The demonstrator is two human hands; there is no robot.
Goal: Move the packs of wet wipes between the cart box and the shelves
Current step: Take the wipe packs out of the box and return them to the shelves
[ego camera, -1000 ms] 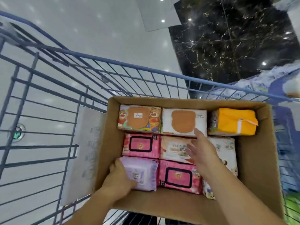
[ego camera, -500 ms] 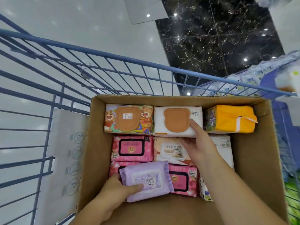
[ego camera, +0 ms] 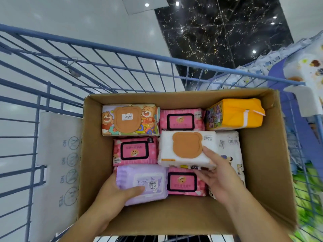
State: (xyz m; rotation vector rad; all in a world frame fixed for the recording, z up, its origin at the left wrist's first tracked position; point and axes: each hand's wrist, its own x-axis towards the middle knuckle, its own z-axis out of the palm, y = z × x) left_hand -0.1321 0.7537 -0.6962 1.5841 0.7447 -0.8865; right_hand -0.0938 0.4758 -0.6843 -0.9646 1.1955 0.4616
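A cardboard box [ego camera: 258, 172] in a blue wire cart holds several packs of wet wipes. My left hand [ego camera: 113, 194] grips a purple pack [ego camera: 141, 182] at the box's near left, thumb on top. My right hand [ego camera: 216, 173] holds a white pack with a brown bear-shaped lid [ego camera: 185, 149], lifted over the middle of the box, thumb on its top and fingers underneath. Around them lie a cartoon-bear pack [ego camera: 130, 119], three pink packs [ego camera: 181, 119], [ego camera: 135, 151], [ego camera: 183, 182], an orange pack [ego camera: 234, 114] and a white printed pack [ego camera: 229, 147].
The blue cart rail [ego camera: 157, 56] runs round the box, with a white sign panel [ego camera: 59, 165] on its left side. Shelves with more packaged goods [ego camera: 297, 67] stand to the right. Glossy white and black marble floor lies beyond.
My right hand has taken the white bear-lid pack from the back row and drawn it towards me, uncovering a pink pack beneath. My left hand still holds the purple pack.
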